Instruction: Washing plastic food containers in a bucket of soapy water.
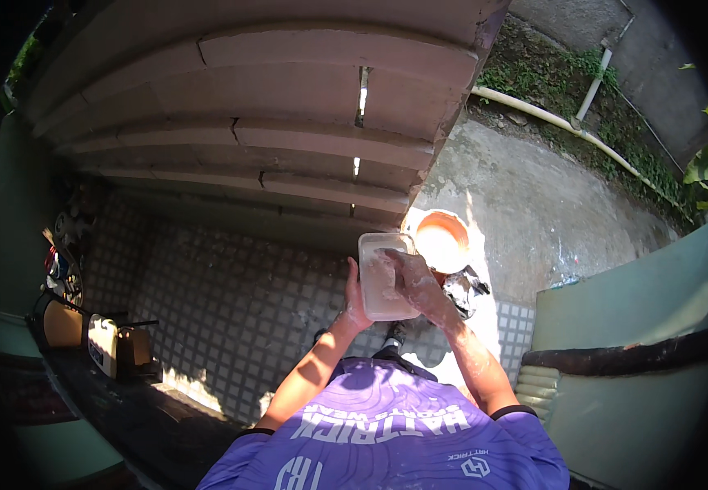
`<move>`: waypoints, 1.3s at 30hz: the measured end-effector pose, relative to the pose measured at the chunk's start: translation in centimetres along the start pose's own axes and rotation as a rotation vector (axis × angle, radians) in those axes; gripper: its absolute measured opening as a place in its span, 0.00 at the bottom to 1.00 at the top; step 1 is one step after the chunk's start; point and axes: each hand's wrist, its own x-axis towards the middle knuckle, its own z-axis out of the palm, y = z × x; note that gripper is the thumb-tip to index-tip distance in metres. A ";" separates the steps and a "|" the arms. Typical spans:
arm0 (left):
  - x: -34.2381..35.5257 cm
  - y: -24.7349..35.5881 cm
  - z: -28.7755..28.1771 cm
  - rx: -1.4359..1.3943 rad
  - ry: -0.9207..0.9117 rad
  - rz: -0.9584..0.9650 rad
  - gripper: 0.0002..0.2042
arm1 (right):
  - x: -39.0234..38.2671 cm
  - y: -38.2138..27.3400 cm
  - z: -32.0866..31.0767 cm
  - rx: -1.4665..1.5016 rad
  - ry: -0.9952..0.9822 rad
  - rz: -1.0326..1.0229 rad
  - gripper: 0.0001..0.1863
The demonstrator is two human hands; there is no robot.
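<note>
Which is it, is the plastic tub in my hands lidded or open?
Open: no lid shows on the rectangular plastic tub, and your right hand reaches inside its rim.

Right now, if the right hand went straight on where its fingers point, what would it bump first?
Probably the inside of the pale plastic tub, toward its far left side. The right hand has its fingers over or in it; how deep is hard to tell.

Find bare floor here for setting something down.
Free: the checkered tiles between the left hand and the dark-framed furniture; the concrete between the orange bucket and the pale pipe. Crowded: the bucket's near side, where a black-and-white item lies.
</note>
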 end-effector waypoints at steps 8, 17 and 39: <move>0.8 -0.5 -0.1 0.001 -0.069 -0.058 0.46 | -0.5 -1.1 -1.3 0.360 -0.051 0.314 0.18; 1.2 -1.3 0.4 0.044 -0.017 -0.077 0.47 | -1.8 0.6 -0.8 0.104 0.020 0.238 0.16; 0.9 -2.5 1.6 0.097 0.002 -0.130 0.49 | -4.0 0.7 -0.7 0.281 0.177 0.354 0.40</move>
